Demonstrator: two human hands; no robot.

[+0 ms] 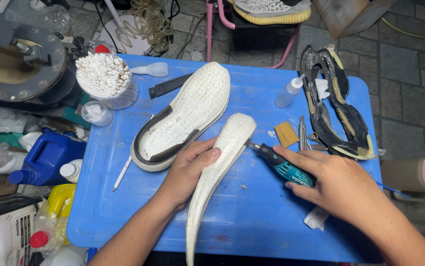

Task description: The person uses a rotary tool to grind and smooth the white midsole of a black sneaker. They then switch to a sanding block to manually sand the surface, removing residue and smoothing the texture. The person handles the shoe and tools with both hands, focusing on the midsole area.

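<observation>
Stone paving surrounds a low blue plastic table [124,207] crowded with shoe-repair things. Near the middle, the left hand [188,170] closes around a long white foam sole piece [217,167], thumb over its edge, pinning it against the table. The right hand [335,184] grips a teal rotary tool [281,167] firmly, fingers wrapped round its body, with the bit touching the right edge of the foam near its far end.

As I judge it, the bit could skid off the soft foam and gouge it, or jump toward the left thumb close by, if the holding hand lets the piece shift.

On the far left, a clear cup [106,79] is packed with cotton swabs; beside it a smaller pot [95,113] holds something white. A small squeeze bottle [289,92] stands far right, its contents unclear.
</observation>
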